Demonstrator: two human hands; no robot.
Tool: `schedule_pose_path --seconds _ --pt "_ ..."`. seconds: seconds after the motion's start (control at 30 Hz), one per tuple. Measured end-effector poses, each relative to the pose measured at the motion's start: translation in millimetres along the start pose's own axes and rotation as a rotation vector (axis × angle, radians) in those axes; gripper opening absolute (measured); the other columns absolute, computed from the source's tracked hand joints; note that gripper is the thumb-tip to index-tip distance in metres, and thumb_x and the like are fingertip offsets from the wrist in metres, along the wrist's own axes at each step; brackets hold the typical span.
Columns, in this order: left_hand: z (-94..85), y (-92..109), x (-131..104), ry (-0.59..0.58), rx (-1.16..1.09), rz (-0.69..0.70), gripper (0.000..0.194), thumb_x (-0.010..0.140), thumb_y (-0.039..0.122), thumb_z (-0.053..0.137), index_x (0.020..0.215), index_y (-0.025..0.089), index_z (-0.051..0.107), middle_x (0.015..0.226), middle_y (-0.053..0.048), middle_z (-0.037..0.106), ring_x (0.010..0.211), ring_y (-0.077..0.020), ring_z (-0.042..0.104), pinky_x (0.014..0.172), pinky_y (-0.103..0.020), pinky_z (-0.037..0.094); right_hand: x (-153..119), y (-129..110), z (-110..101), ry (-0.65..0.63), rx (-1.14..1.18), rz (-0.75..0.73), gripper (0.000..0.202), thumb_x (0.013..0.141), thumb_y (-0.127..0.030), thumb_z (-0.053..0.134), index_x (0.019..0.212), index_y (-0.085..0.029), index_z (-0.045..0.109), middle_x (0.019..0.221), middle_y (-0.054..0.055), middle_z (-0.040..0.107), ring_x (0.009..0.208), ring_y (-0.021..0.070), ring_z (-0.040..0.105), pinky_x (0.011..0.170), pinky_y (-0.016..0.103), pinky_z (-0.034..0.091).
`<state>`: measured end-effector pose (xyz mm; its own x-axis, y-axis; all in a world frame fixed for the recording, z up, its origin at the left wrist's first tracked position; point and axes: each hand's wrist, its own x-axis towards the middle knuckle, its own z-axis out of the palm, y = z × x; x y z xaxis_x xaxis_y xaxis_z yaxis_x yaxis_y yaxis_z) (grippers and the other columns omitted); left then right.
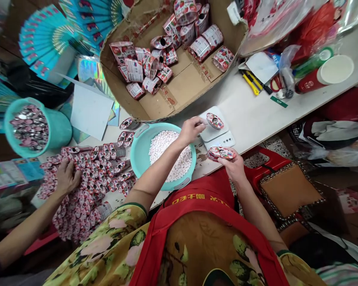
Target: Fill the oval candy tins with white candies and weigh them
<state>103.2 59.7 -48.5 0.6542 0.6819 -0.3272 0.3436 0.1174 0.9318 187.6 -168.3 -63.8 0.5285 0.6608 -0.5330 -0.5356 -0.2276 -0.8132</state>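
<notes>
My left hand (192, 130) is over the rim of a turquoise basin (137, 137), beside a white digital scale (208, 135). Its fingertips are pinched together, and I cannot see what, if anything, is between them. The basin holds small pale candies (179, 165). On the scale's plate sits one printed candy pack (214, 121) with a dark hole in its top. Just in front of the scale, my right hand (235, 167) is closed around what look like more such candy packs (220, 153), held near the table edge; their exact number is unclear.
A cardboard box (179, 107) with many printed packs stands behind. Left, a co-worker's hand (67, 176) rests on massed packs (98, 163). A turquoise bucket (59, 129) holds small shiny pieces. Cutters (252, 83) and a paper cup (335, 69) lie right; a red chair (264, 159) adjoins the table.
</notes>
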Motion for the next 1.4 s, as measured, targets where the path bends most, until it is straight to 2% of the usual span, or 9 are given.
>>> schedule_pose_path --seconds 0.1,0.2,0.53,0.73,0.93,1.1,1.23,1.3,1.4 --pt "29.5 6.2 33.0 -0.103 0.307 0.166 0.010 0.076 0.009 0.064 0.078 0.017 0.070 0.086 -0.005 0.068 0.084 -0.0186 0.061 0.085 -0.031 0.045 0.8 -0.7 -12.2 0.066 -0.025 -0.030 0.054 0.059 -0.032 0.089 0.107 -0.022 0.067 0.107 0.004 0.074 0.103 0.0230 0.070 0.102 0.041 0.053" --pt "39.2 2.8 45.1 -0.136 0.425 0.225 0.018 0.075 0.005 0.061 0.084 0.019 0.070 0.090 -0.005 0.067 0.089 -0.0206 0.061 0.088 -0.033 0.044 -0.3 -0.8 -21.9 0.112 -0.027 -0.041 0.054 0.058 -0.032 0.088 0.106 -0.021 0.067 0.107 0.004 0.074 0.102 0.0228 0.070 0.102 0.041 0.053" --pt "-16.1 -17.6 -2.4 0.111 0.149 0.037 0.014 0.077 0.022 0.064 0.089 0.017 0.071 0.090 -0.004 0.070 0.079 -0.0161 0.059 0.080 -0.029 0.046 -18.0 -2.5 -33.5 0.167 -0.030 0.021 0.057 0.053 -0.033 0.090 0.103 -0.021 0.065 0.103 0.004 0.073 0.095 0.0229 0.070 0.096 0.042 0.055" --pt "-20.9 -30.5 -17.9 0.114 0.185 0.094 0.014 0.080 0.025 0.063 0.089 0.017 0.072 0.091 -0.005 0.070 0.083 -0.0174 0.061 0.081 -0.030 0.046 -37.5 9.8 -45.0 0.121 -0.125 0.063 0.056 0.055 -0.035 0.090 0.103 -0.022 0.065 0.105 0.005 0.075 0.097 0.0247 0.071 0.095 0.042 0.055" --pt "-8.3 -21.1 -4.2 0.047 0.404 0.164 0.011 0.086 0.019 0.062 0.092 0.019 0.072 0.097 -0.006 0.070 0.087 -0.0195 0.061 0.085 -0.031 0.045 -41.5 19.6 -47.7 0.119 -0.121 0.074 0.056 0.056 -0.033 0.091 0.105 -0.021 0.066 0.106 0.004 0.075 0.095 0.0220 0.071 0.094 0.039 0.054" --pt "22.2 -22.9 24.6 -0.034 0.643 0.325 0.022 0.090 0.016 0.061 0.108 0.023 0.070 0.114 -0.009 0.064 0.110 -0.0259 0.054 0.086 -0.034 0.042 -38.5 16.0 -47.0 0.153 -0.134 0.061 0.055 0.056 -0.034 0.091 0.103 -0.021 0.066 0.103 0.003 0.075 0.094 0.0216 0.070 0.094 0.038 0.055" --pt "46.8 -23.8 44.9 -0.088 0.733 0.395 0.012 0.091 0.013 0.058 0.087 0.016 0.068 0.107 -0.014 0.061 0.109 -0.0284 0.052 0.083 -0.036 0.041 -31.4 17.0 -49.4 0.186 -0.137 0.055 0.058 0.054 -0.032 0.091 0.105 -0.020 0.066 0.102 0.004 0.074 0.092 0.0220 0.071 0.092 0.040 0.056" --pt "41.2 -18.5 40.4 -0.012 0.755 0.380 0.012 0.092 0.014 0.059 0.081 0.016 0.065 0.104 -0.014 0.061 0.107 -0.0278 0.054 0.081 -0.035 0.041 -21.1 17.0 -48.0 0.221 -0.144 0.012 0.058 0.054 -0.032 0.090 0.106 -0.019 0.066 0.103 0.004 0.073 0.091 0.0218 0.070 0.092 0.041 0.056" --pt "0.6 -5.4 4.4 0.228 0.830 0.309 0.016 0.096 0.026 0.059 0.085 0.016 0.064 0.101 -0.014 0.061 0.101 -0.0256 0.056 0.080 -0.034 0.042 10.4 10.8 -35.1 0.289 -0.239 -0.119 0.057 0.053 -0.033 0.091 0.103 -0.018 0.067 0.099 0.003 0.072 0.089 0.0200 0.069 0.092 0.040 0.056"
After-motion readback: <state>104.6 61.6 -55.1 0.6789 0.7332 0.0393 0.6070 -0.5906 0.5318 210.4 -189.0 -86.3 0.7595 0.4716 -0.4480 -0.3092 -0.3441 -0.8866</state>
